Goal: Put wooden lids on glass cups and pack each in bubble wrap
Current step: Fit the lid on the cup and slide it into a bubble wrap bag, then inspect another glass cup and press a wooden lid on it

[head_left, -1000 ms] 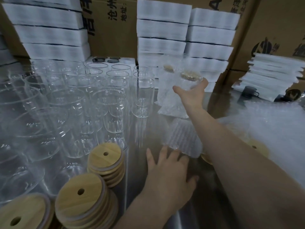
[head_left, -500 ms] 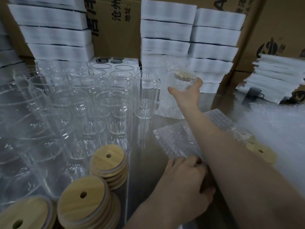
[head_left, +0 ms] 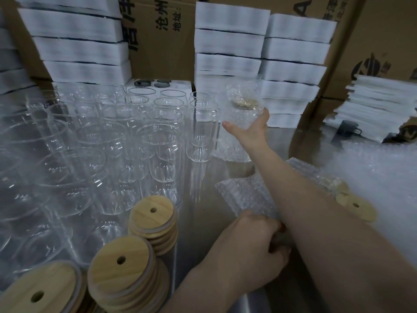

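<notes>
A shiny metal table [head_left: 225, 290] runs back to a wall of cardboard boxes [head_left: 158, 41] and stacked white foam pads [head_left: 228, 41]. At its far side the wrapped cup [head_left: 244, 102], a glass with its wooden lid showing dimly through the bubble wrap, is held upright in the air just in front of the foam stacks. The right hand [head_left: 250, 132] holds it from below, arm stretched straight out over the table, thumb spread to the left of the cup and 1 fingertip showing at its right; the other fingers are hidden behind it. Directly beneath, a second wrapped bundle [head_left: 230, 152] stands on the table beside the nearest empty glass.

The left hand [head_left: 248, 249] is well apart from the cup, close to the camera and under the right forearm. Its fingers are curled, gripping the near edge of a flat bubble wrap sheet [head_left: 246, 195].

Rows of empty glass cups [head_left: 158, 136] fill the left half of the table. In front of them stand 3 stacks of wooden lids [head_left: 153, 220]. A loose lid [head_left: 356, 206] lies at the right, at the edge of a heap of bubble wrap [head_left: 383, 177].
</notes>
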Tool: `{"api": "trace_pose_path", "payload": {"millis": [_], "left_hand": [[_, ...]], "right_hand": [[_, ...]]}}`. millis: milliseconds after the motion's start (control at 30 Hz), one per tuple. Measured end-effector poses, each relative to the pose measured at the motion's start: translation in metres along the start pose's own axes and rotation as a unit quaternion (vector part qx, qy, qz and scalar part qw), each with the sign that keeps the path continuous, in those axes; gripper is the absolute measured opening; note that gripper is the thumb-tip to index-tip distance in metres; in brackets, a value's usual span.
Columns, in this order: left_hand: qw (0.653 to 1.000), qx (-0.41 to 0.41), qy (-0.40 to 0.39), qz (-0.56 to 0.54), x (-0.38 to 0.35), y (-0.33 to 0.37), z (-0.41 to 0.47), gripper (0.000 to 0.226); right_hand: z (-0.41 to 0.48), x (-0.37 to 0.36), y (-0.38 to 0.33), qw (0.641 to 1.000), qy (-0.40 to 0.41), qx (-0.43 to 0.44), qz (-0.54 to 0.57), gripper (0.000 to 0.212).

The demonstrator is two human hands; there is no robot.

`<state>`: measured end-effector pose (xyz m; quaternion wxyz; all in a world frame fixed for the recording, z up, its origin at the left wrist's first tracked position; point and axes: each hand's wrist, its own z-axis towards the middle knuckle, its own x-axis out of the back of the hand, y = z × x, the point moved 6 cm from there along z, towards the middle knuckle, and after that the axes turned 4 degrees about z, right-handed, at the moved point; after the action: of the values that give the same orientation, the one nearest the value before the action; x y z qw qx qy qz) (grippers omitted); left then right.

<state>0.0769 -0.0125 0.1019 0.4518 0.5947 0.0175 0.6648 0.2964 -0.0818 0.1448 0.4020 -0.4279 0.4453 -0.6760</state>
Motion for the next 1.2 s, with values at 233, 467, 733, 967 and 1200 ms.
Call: {"api": "trace_pose_path", "payload": {"millis": [233, 467, 733, 967, 1200], "left_hand": [[0.994, 0.009, 0.092, 0.063, 0.016, 0.001, 0.001, 0.021], [0.981, 0.078, 0.176, 0.034, 0.035, -0.007, -0.005, 0.016], [0.959, 0.138, 0.247, 0.024, 0.048, -0.017, -0.010, 0.015], [0.934, 0.144, 0.327, 0.003, 0.058, -0.024, -0.013, 0.048], [0.926, 0.131, 0.353, -0.025, 0.060, -0.025, -0.012, 0.088]], "right_hand": [[-0.050, 0.022, -0.073, 0.930, 0.190, 0.236, -0.210, 0.083], [-0.057, -0.047, -0.095, 0.903, -0.086, 0.243, -0.344, 0.041], [-0.068, -0.041, -0.088, 0.907, -0.074, 0.223, -0.349, 0.017], [-0.101, -0.003, -0.081, 0.950, -0.097, 0.226, -0.191, 0.003], [-0.146, 0.057, -0.086, 0.978, -0.069, 0.196, -0.016, 0.015]]}}
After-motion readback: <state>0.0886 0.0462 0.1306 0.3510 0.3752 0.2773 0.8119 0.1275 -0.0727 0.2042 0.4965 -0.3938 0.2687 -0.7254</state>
